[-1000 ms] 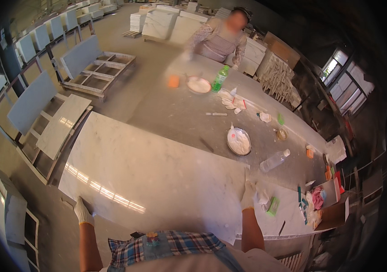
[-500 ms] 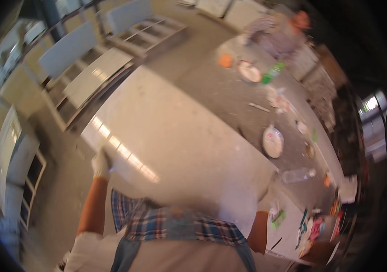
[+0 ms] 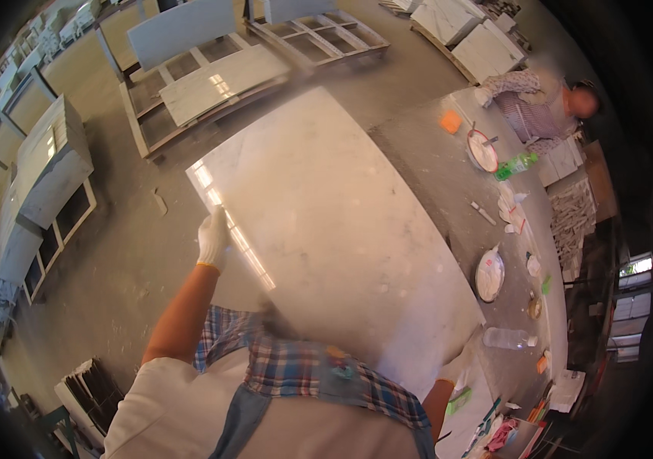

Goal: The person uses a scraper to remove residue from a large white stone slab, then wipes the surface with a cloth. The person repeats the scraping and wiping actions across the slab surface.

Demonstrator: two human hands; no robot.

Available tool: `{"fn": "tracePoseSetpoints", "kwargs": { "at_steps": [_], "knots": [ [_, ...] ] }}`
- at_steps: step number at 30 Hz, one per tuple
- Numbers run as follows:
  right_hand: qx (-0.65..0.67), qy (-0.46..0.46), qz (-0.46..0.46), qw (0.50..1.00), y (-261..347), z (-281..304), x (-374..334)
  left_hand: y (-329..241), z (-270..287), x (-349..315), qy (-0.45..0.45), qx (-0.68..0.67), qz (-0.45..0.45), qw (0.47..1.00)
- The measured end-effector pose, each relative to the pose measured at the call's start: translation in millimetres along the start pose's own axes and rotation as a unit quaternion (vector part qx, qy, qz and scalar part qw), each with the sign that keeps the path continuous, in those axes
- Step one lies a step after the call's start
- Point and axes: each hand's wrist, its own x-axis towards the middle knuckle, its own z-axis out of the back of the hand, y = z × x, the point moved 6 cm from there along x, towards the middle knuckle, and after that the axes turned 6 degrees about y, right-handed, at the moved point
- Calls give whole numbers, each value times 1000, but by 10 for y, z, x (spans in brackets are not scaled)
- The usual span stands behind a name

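Big white marble slab (image 3: 342, 229) up in both gloved hands, held in front of the person's chest above the floor. Its long axis runs from the far-left corner near the pallets down to the near-right corner by the workbench, and the polished face is tilted up, catching a streak of light along the left edge. Left hand (image 3: 212, 237) grasps that left long edge, fingers wrapped over the rim. Right hand (image 3: 460, 366) sits at the near-right corner; how its fingers close cannot be told, as the slab hides them. The slab's right edge lies just beside the long grey workbench (image 3: 449, 164), where white bowls and a green bottle (image 3: 516, 165) stand and another person (image 3: 540, 107) works at the far end. Left of the slab, dusty concrete floor (image 3: 112, 275) lies open as far as the wooden racks (image 3: 43, 191).
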Motion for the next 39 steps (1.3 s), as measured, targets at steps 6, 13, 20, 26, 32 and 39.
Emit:
{"fn": "tracePoseSetpoints", "kwargs": {
  "at_steps": [6,13,20,26,32,39],
  "knots": [
    [-209,-66,34,975,331,5,-374,55,104,-184,4,54,-42,998],
    [-296,-76,150,940,368,-41,-335,-46,93,-36,14,64,-69,995],
    [-185,0,278,943,681,-528,-728,-432,131,516,2,60,-131,990],
    [-207,58,267,939,1077,-936,-1195,-564,354,1006,-67,113,-91,987],
    [-225,47,268,936,1153,-1127,-1342,-663,555,1253,-65,139,-70,986],
    [-540,15,397,741,1211,-1286,-1501,-779,384,823,-76,288,-186,936]
  ]
}}
